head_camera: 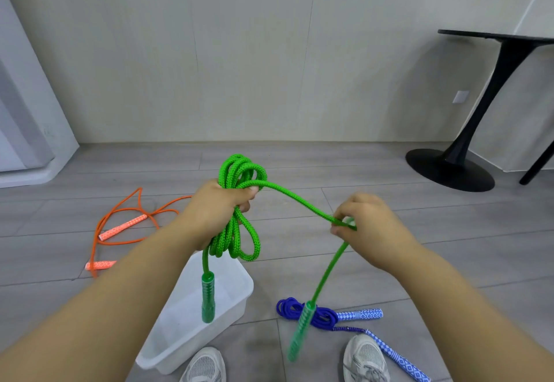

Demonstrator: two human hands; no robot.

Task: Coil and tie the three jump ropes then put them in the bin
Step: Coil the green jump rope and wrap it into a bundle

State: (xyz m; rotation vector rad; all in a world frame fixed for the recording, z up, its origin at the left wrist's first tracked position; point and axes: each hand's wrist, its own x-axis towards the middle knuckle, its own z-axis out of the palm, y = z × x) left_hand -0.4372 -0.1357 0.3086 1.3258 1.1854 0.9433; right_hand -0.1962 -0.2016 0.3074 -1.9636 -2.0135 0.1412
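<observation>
The person's left hand (215,210) is closed tight around the middle of the green jump rope (239,171). That grip likely keeps the loops from falling apart. Some loops stick up above the fist and some hang down below it. One green handle (207,297) hangs straight down over the clear plastic bin (180,327). The bin sits on the floor (299,261), just in front of the left shoe (204,366).

The right hand (368,225) is out to the side, well apart from the left one. It pinches the loose end of the green rope between thumb and fingers. The rope runs from the fist across to that pinch. Below it the second green handle (301,330) hangs down and looks blurry. The hand probably holds this end out so it can go around the bundle and make a knot. So the green rope looks coiled but not tied yet.

The blue jump rope (302,312) lies by the right shoe (365,357), bundled up, beside the bin and not in it. The orange jump rope (123,226) lies loose and spread out toward the left side of the floor, so it probably comes next.
</observation>
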